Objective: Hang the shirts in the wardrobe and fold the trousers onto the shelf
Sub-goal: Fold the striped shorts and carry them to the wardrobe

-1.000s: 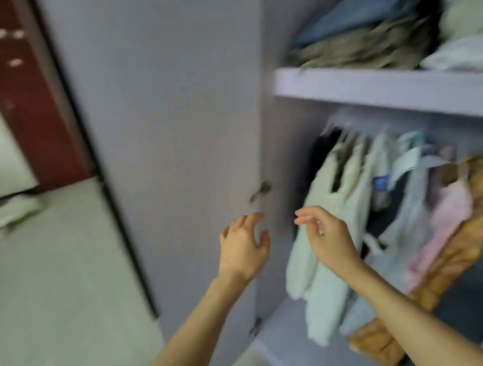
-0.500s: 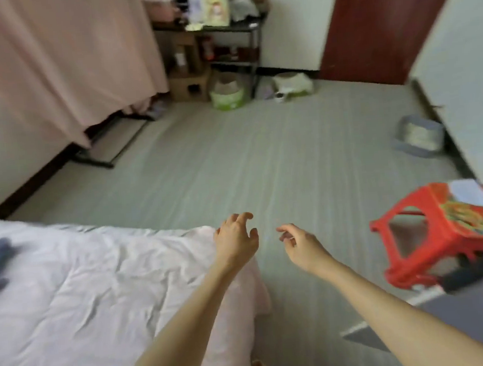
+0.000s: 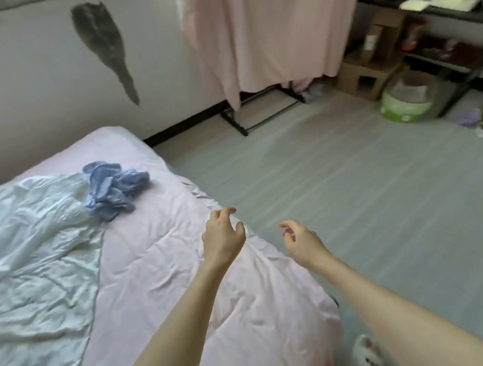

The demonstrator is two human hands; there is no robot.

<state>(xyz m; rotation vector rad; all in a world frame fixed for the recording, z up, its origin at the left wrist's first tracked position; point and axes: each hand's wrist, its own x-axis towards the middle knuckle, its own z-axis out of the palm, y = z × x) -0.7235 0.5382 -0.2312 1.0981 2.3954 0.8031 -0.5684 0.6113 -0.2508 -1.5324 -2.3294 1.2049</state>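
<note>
My left hand (image 3: pixel 223 237) hangs above the pink quilted bed (image 3: pixel 165 265), fingers loosely curled, holding nothing. My right hand (image 3: pixel 299 237) hovers over the grey floor (image 3: pixel 367 201), likewise relaxed. A crumpled blue cloth garment (image 3: pixel 114 189) lies farther up the bed.

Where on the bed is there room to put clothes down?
The bare pink quilt, between the crumpled blue garment and the left hand, is free. The rumpled white sheet crowds the bed's left side.
</note>
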